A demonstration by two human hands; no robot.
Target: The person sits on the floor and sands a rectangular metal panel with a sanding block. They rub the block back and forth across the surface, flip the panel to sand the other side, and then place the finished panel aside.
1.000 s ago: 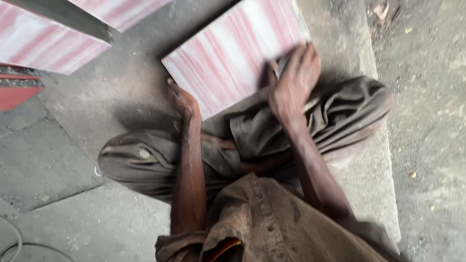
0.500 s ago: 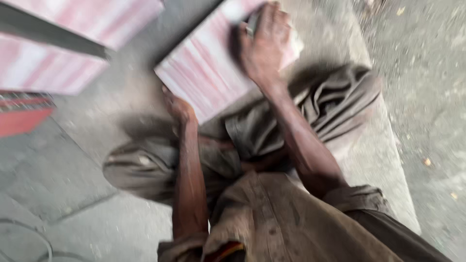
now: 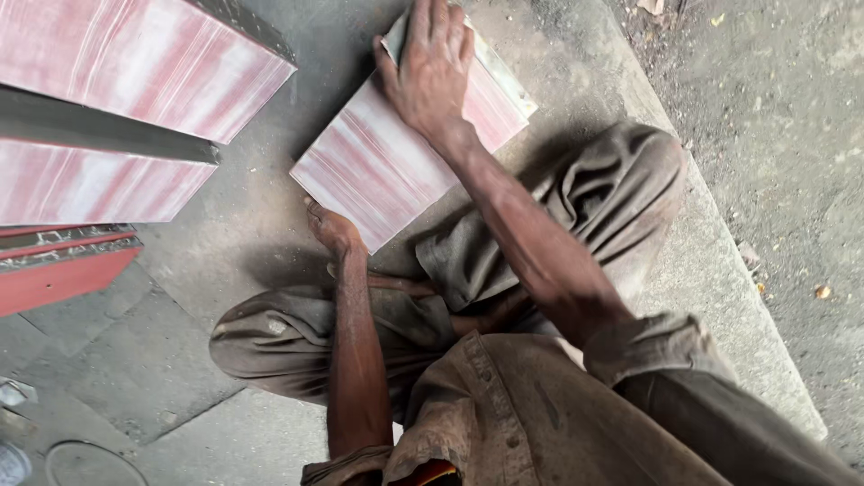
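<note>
Pressing my right hand point(image 3: 430, 67) flat, fingers spread, on the tile's point(image 3: 396, 171) far end; my left hand point(image 3: 331, 227) grips its near edge.

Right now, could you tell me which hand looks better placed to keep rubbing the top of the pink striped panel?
Probably the right hand: it lies flat on the pink striped panel at its far end. The left hand only grips the near edge, steadying it.

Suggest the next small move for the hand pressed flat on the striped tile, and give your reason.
Probably draw the right hand back toward the body across the pink striped tile. It lies flat at the tile's far end, while the left hand braces the near edge, so the near part is uncovered.
</note>
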